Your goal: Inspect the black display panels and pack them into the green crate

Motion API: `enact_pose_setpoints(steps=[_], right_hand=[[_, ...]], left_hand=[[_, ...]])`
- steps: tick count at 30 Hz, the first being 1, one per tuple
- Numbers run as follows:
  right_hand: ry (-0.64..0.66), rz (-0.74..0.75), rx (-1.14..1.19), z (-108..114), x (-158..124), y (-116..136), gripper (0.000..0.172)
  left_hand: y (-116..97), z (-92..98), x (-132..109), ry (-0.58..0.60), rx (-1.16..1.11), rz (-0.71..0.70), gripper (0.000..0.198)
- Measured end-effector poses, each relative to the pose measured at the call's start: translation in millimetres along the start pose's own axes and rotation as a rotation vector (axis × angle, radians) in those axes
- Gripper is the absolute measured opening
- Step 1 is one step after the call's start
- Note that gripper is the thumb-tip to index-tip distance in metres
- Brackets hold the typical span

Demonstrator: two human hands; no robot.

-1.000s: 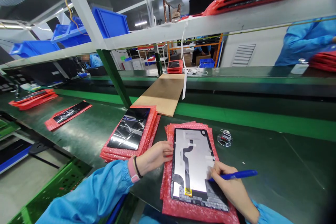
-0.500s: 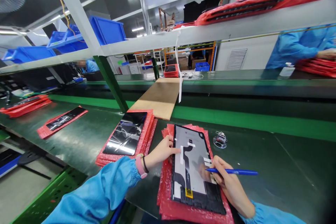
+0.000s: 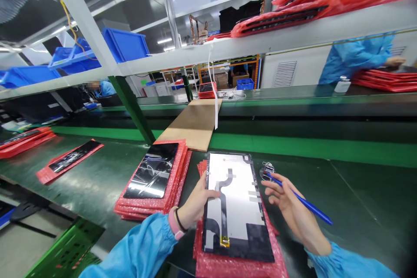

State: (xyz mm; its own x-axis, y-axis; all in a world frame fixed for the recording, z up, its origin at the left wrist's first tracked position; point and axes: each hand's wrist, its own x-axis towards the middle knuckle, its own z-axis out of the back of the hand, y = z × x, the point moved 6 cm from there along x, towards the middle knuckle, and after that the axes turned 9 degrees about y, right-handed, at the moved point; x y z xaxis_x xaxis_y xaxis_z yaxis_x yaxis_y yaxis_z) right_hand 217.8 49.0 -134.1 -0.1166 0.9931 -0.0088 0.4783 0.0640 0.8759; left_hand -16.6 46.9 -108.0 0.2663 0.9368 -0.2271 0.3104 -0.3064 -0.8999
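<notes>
In the head view, a display panel (image 3: pixel 241 208) is held above or against a pile of red bubble sheets (image 3: pixel 241 268) on the counter (image 3: pixel 355 208), its pale back turned up; whether its lower edge touches the sheets cannot be told. The panel's left edge is pinched by the left hand (image 3: pixel 193 205), with the thumb laid on the back and the other fingers mostly hidden. To the right of the panel and apart from it, a blue pen (image 3: pixel 312 207) is pinched in the right hand (image 3: pixel 298 217), the remaining fingers loosely spread.

On the panel, a dark ribbon (image 3: pixel 223 208), a yellow patch (image 3: pixel 224 241) and pale strips (image 3: pixel 254 196) are already in place. Work on this panel is judged to be under way, since it has not been released and the pen is in hand; whether anything has been written on it cannot be made out, nor how much is left.

To the left of the panel, a glossy black panel (image 3: pixel 153 173) is set on a red stack (image 3: pixel 132 208), with no hand on it. Just beside the panel's upper right, a small clear object (image 3: pixel 268 167) is seen near the pen's end. Beyond the panel, a wooden board (image 3: pixel 192 124) is laid.
</notes>
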Motion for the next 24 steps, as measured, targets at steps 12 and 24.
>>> enact_pose_setpoints(steps=[12, 24], right_hand=[[0.028, 0.130, -0.287, -38, 7, 66, 0.037], [0.263, 0.131, 0.026, -91, -3, 88, 0.062]], left_hand=[[-69, -28.5, -2, 0.026, 0.143, -0.367, 0.041], [-108, -71.3, -23, 0.083, 1.063, -0.925, 0.036]])
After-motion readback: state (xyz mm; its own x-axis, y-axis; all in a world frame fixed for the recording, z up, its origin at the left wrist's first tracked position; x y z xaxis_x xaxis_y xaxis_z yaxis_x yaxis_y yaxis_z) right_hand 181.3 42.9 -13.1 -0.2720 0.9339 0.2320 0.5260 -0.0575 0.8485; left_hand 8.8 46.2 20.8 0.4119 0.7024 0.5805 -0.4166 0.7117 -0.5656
